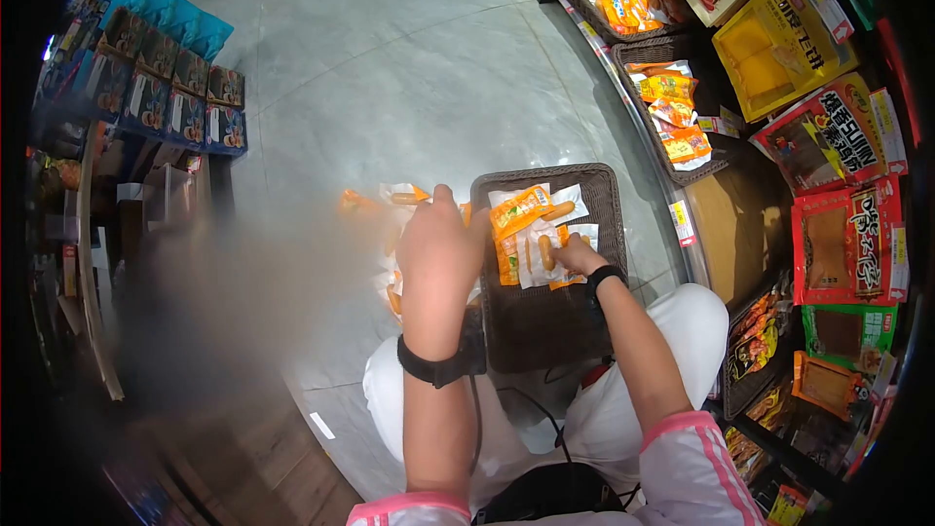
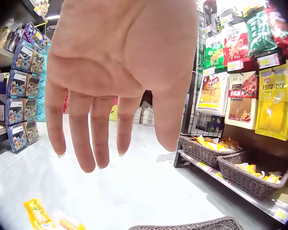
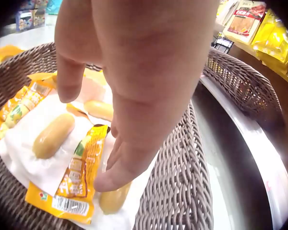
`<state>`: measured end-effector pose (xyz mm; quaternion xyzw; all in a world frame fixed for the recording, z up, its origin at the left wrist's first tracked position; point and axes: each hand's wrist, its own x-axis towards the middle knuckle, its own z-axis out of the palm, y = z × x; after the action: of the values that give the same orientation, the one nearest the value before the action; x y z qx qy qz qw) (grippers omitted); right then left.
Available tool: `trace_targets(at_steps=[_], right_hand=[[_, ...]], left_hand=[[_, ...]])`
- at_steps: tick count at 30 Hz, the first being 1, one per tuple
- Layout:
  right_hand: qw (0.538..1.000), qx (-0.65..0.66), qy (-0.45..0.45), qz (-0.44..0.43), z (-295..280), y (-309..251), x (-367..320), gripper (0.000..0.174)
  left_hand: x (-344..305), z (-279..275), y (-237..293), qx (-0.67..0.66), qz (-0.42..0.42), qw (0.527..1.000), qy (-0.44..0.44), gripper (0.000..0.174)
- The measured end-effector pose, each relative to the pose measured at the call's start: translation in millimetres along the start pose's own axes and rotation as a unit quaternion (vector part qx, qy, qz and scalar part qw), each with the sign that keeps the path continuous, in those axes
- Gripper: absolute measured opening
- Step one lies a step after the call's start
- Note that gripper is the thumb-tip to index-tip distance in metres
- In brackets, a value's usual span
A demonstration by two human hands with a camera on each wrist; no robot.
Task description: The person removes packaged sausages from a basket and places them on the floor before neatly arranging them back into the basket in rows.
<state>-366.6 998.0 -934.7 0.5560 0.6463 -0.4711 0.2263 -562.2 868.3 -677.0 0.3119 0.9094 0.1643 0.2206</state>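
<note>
A brown wicker basket [image 1: 534,331] stands on the floor in front of the person's knees, with several sausage packets [image 1: 521,212] in its far half. Down among these packets is the right hand [image 1: 581,255]. In the right wrist view its fingers reach over an orange packet [image 3: 81,175] and a sausage [image 3: 114,199], a fingertip right at the packet's edge; the thumb stands apart. The left hand [image 1: 443,253] hangs left of the basket, fingers extended and nothing in the palm. Below it, more sausage packets [image 2: 37,214] lie on the floor, partly hidden by the hand in the head view.
On the right, a low shelf carries wicker baskets [image 1: 672,168] of orange packets, beneath hanging snack bags [image 1: 787,44]. Stacked boxes [image 1: 185,117] line the left side. A grey blur covers the lower left of the head view. Grey floor [image 1: 390,68] stretches ahead between the shelves.
</note>
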Motion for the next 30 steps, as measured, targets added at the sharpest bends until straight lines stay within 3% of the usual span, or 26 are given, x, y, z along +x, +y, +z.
trace_targets(at_steps=[2, 5, 8, 12, 15, 18, 21, 27, 28, 30], right_hand=[[0.999, 0.05, -0.007, 0.008, 2.5, -0.4, 1.9, 0.088], [0.998, 0.054, 0.002, 0.036, 1.8, -4.4, 3.3, 0.079], [0.998, -0.046, 0.037, 0.03, 8.9, -8.1, 3.2, 0.065], [0.996, -0.044, 0.069, 0.031, 15.8, -21.1, -3.4, 0.055], [0.994, 0.025, 0.083, -0.062, 31.3, -9.4, 10.8, 0.051], [0.995, -0.007, 0.081, -0.06, 44.3, -7.6, 21.6, 0.049], [0.991, 0.005, 0.056, -0.12, 41.5, -6.5, 20.8, 0.05], [0.988, -0.058, 0.059, -0.134, 30.3, -48.2, -19.2, 0.046], [0.993, -0.039, 0.025, -0.11, 23.8, -64.0, -36.1, 0.049], [0.979, -0.021, 0.011, -0.201, 17.9, -81.6, -59.6, 0.046]], left_hand=[[-1.7, 0.2, -3.3, -0.006, 0.01, 1.0, 0.007, 0.038], [-2.8, -1.3, -6.9, -0.005, 0.008, 1.0, 0.011, 0.039], [-2.4, -3.1, -6.7, 0.001, -0.005, 1.0, -0.002, 0.041], [-1.6, -10.0, 2.3, 0.0, -0.031, 0.999, -0.041, 0.048], [-0.1, -10.7, 1.4, -0.003, -0.035, 0.998, -0.046, 0.048], [0.9, -8.4, -2.7, -0.007, -0.033, 0.998, -0.049, 0.048], [1.2, -6.1, -5.1, -0.008, -0.024, 0.998, -0.053, 0.048], [0.6, -3.4, -3.5, -0.011, -0.012, 0.999, -0.03, 0.048], [0.4, -2.1, -3.8, -0.012, -0.009, 1.0, -0.023, 0.048], [0.5, -0.3, -2.0, -0.021, -0.01, 0.999, -0.025, 0.048]])
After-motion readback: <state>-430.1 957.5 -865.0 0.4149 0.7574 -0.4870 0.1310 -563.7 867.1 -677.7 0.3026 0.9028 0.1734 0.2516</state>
